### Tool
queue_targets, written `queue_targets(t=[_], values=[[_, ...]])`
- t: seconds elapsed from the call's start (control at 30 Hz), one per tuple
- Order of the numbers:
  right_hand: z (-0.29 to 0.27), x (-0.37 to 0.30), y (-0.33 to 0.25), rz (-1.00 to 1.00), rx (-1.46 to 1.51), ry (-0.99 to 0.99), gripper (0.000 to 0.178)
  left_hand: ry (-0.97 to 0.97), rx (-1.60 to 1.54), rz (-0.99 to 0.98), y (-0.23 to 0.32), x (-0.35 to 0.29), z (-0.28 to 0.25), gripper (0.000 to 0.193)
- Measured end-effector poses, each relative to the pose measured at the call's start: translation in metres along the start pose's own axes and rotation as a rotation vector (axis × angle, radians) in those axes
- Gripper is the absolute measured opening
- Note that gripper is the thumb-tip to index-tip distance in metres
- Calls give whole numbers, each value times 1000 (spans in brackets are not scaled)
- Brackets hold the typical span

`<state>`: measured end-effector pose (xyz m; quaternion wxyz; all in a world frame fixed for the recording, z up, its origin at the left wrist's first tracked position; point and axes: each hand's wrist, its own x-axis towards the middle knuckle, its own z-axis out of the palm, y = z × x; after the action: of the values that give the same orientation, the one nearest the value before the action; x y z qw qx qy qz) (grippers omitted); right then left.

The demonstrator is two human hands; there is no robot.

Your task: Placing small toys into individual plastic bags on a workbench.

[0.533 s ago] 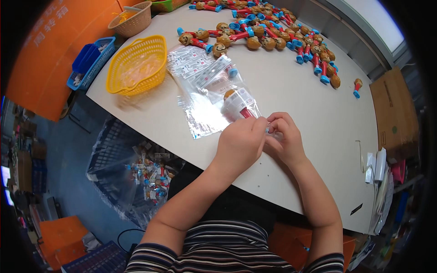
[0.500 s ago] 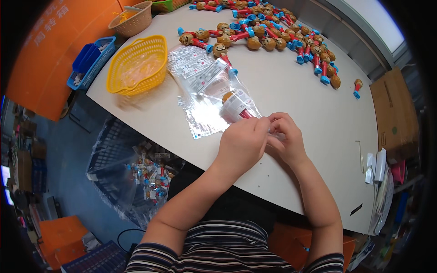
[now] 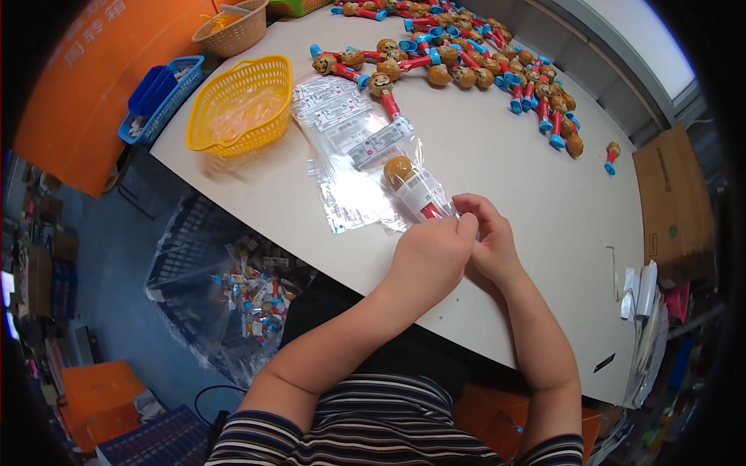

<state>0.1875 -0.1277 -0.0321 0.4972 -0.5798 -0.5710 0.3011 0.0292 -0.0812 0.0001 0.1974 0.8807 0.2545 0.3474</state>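
Observation:
A clear plastic bag (image 3: 426, 186) holds a toy with a round brown head (image 3: 399, 169) and a red stem. My left hand (image 3: 432, 250) is closed on the bag's near end, thumb and fingers pinched together. Beside it my right hand (image 3: 493, 238) pinches the same end, its fingers curled and partly hidden. Just beyond the bagged toy lies a spread pile of flat printed clear bags (image 3: 334, 113). One loose toy (image 3: 384, 87) with a brown face rests at the pile's far edge.
A yellow basket (image 3: 203, 116) with clear plastic inside stands at the left, near a blue basket (image 3: 159, 116). Many toys (image 3: 466, 58) cover the table's far side. A lined blue crate (image 3: 175, 256) with packed toys sits below the table's edge. A cardboard box (image 3: 672, 202) stands at the right.
My left hand has moved slightly right and nearer, closer against my right hand. The bagged toy has shifted a little and its brown head shows more fully. The view has shifted slightly.

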Motion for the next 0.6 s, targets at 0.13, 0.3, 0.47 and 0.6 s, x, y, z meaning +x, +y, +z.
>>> queue_targets(t=[0.13, 0.3, 0.47, 0.6], values=[[3, -4, -3, 61, 26, -33, 35, 0, 1, 13, 2, -3, 2, 16], [9, -8, -10, -3, -195, 7, 25, -1, 33, 24, 3, -6, 2, 17], [12, -8, -1, -188, -319, 58, 25, 1, 23, 18, 5, -10, 4, 16], [8, -11, -13, -105, -343, 71, 21, 24, 16, -34, 0, -9, -3, 16]])
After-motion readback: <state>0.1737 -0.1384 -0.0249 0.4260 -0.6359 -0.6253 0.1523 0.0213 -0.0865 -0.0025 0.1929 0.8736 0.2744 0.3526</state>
